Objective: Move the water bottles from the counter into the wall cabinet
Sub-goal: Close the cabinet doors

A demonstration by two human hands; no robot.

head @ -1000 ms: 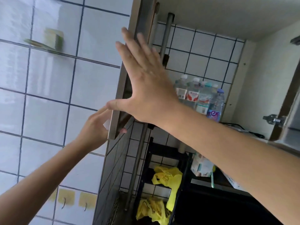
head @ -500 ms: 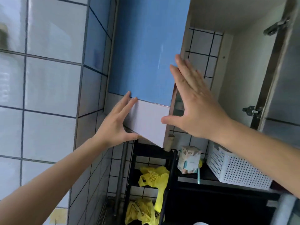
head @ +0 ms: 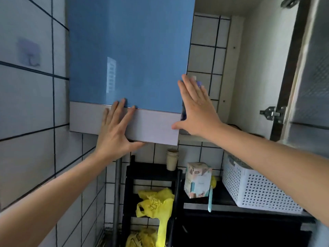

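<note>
Black rack against white tiled wall. On its top shelf, stacked paper cups. Inside it, yellow plastic bags. Just right of it, a pastel carton, then a white perforated basket. Just left of it, a grey upright pipe.

Left arm raised, left grip flat and splayed, right arm raised, right grip flat

Glossy blue cabinet door, glazed wall tiles, perforated white plastic basket.
</note>
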